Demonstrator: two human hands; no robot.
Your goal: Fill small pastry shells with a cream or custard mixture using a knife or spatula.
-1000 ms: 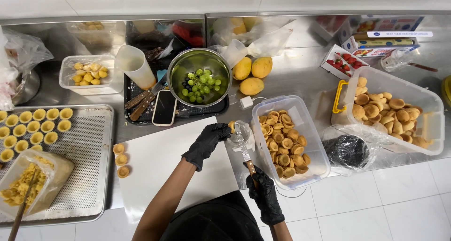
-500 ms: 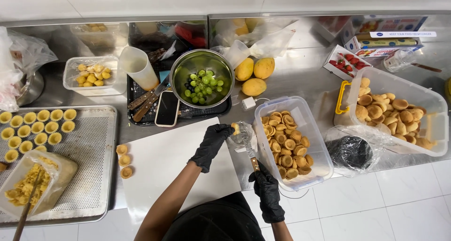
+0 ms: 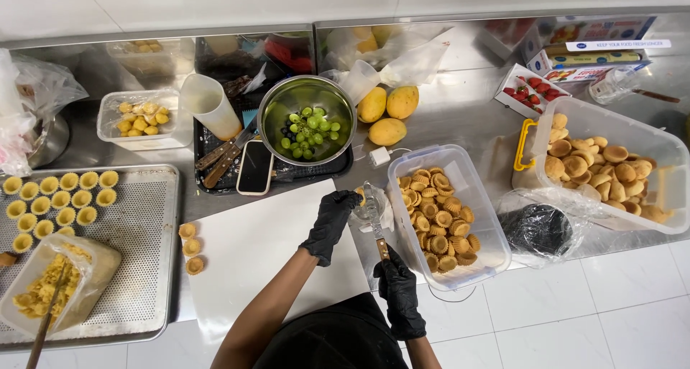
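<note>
Two hands in black gloves work over a steel desk, seen from above. The left hand (image 3: 329,224) curls its fingers around a small clear wrap (image 3: 368,205) holding something orange; the wrap sits at about 2 o'clock from that hand, touching its fingertips. The right hand (image 3: 397,291) is closed around the wooden handle of a knife (image 3: 379,238) — the blade points to 12 o'clock and meets the wrap. Both hands hover at the right edge of a white board (image 3: 251,261), smooth and rectangular.

Three small fluted tart shells (image 3: 190,247) lie in a column at the board's 9 o'clock edge. Just right of the knife, a clear plastic tub (image 3: 492,250) holds many golden shells; a second, larger tub (image 3: 668,153) with a yellow clasp sits at 2 o'clock, also full. At 12 o'clock a round steel bowl (image 3: 277,107) holds green grapes and a few dark berries, resting on a black tray beside a phone (image 3: 254,167). Three yellow mangoes (image 3: 387,114) lie to the bowl's right. At 9 o'clock a perforated metal tray (image 3: 136,240) carries about fifteen filled yellow tarts in rows.
</note>
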